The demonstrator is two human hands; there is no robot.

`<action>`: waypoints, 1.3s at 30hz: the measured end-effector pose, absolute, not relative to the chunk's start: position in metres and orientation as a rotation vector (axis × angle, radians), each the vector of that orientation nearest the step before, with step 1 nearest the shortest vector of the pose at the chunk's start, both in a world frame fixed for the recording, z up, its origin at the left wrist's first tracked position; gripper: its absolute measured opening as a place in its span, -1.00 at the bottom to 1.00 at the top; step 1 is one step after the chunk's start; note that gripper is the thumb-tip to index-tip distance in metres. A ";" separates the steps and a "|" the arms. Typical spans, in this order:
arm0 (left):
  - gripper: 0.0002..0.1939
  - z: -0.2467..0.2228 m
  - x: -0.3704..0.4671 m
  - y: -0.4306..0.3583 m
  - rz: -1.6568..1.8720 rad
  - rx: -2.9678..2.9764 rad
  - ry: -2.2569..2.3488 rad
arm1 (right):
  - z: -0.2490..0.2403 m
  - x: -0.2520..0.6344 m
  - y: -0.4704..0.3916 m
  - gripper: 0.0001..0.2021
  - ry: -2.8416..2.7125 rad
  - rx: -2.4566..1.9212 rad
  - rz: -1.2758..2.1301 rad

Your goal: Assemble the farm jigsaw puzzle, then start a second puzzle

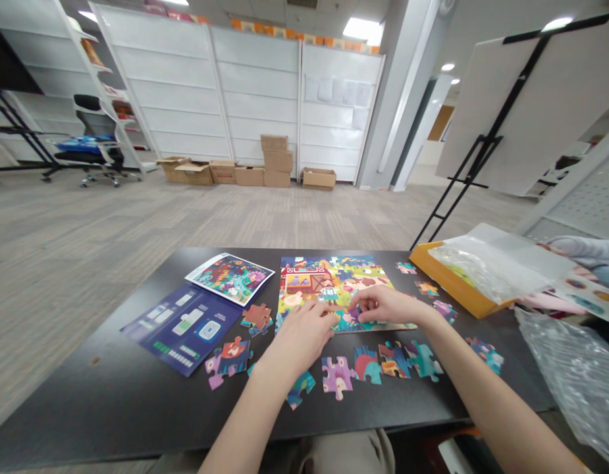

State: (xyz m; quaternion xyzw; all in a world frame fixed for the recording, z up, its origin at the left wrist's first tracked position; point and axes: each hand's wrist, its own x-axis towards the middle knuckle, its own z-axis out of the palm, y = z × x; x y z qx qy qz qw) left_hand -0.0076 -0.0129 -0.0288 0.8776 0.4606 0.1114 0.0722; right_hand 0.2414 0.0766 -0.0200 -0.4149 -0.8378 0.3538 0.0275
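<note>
A colourful puzzle picture [309, 283] with a red barn and a cow lies on the black table. My left hand [309, 326] rests palm down over its lower left part, fingers spread and holding nothing. Fingers and thumb of my right hand [378, 305] close on a purple puzzle piece [354, 312] at the picture's lower edge. Nearer to me lie a pink piece [338, 376], a red and teal piece [367, 365], a teal piece [425, 361] and several others. A brown piece [257, 317] sits left of the picture.
An open leaflet [185, 326] with a printed picture [230, 278] lies at the left. On the right are a yellow box [462, 283] with plastic wrap and a clear plastic bag [571, 368]. Cardboard boxes [249, 175] and a chair [89, 141] stand beyond the table.
</note>
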 end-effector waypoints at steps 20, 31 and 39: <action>-0.72 -0.026 -0.011 -0.016 0.315 2.622 1.440 | -0.020 0.242 0.078 -0.67 -2.578 -1.296 1.108; -0.76 -0.029 -0.013 -0.013 0.293 2.615 1.421 | -0.017 0.241 0.077 -0.68 -2.576 -1.286 1.097; -0.78 -0.022 -0.011 -0.012 0.254 2.578 1.445 | -0.016 0.238 0.074 -0.68 -2.583 -1.245 1.093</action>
